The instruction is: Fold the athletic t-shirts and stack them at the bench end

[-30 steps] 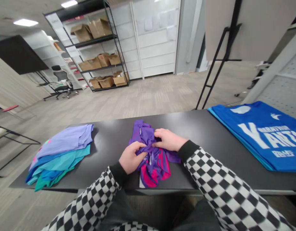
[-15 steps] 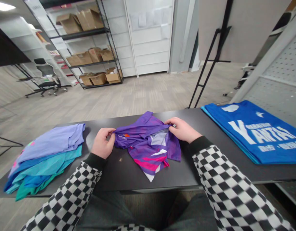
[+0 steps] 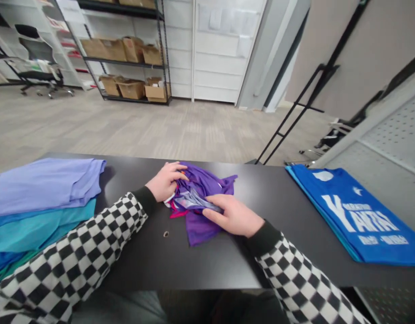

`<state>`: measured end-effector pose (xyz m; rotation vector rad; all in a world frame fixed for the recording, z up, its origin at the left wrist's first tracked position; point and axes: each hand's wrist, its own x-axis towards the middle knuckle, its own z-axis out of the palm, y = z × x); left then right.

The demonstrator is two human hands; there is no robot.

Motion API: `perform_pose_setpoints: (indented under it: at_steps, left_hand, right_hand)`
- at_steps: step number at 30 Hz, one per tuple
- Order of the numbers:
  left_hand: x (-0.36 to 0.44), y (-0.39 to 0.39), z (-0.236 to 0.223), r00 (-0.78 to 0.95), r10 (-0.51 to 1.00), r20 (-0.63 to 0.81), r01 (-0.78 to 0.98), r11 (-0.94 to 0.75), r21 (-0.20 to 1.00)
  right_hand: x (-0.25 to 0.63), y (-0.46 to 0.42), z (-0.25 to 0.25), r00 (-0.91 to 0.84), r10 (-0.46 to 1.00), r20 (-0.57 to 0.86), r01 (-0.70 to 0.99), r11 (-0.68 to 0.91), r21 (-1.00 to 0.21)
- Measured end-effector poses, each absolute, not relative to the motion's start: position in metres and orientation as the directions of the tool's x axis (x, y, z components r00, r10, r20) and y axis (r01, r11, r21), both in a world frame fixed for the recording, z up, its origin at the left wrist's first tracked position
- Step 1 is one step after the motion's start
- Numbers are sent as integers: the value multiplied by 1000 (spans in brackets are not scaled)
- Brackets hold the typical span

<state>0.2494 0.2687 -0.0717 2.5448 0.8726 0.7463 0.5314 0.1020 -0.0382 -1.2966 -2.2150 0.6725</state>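
A purple sports shirt (image 3: 205,182) with pink, white and orange details lies bunched up on the dark table, its grey inside partly showing. My left hand (image 3: 166,181) is at its left side, fingers curled over the gathered cloth and closed on it. With thumb and fingers, my right hand (image 3: 229,215) pinches the fabric at the lower right, beside the grey lining. One purple flap hangs down toward the table's near edge between the hands. Folds hide most of the print, and the left fingertips are partly buried in cloth.
Left on the black table (image 3: 207,265) is a pile of lilac and teal garments (image 3: 52,184). A stack topped by a blue printed shirt (image 3: 363,216) lies right, near a perforated panel (image 3: 390,135). A small ring-like spot (image 3: 166,234) is near the left forearm. Shelves with boxes (image 3: 131,89) stand behind.
The shirt went from being held spread by its two upper corners to a crumpled bunch. My left hand moved right and up; my right hand came down and left. The view shifted.
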Motion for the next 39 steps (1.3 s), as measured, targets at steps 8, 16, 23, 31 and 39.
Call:
perform_pose_setpoints:
  at_steps: [8,16,23,31,39]
  left_hand:
    - [234,253,-60,568,701,431,471,-707,528]
    - [255,235,-66,820,479,313,250,-792,557]
    - [261,247,-69,333,915,230,163,-296,941]
    - [249,228,-45,166,716,678,432,-671,603]
    - [281,172,-63,864,403,301,269,-876,400]
  right_hand:
    - [561,125,-33,-175,955,239,596,296,-746]
    - [545,170,-51,-478,866,147,785,497,-369]
    - [567,157,-42,-287,952,109,794,300,-529]
    - [589,153,-42,55,956,289,834,115,-540]
    - [606,168,-59,69,847,528,885,193,-425]
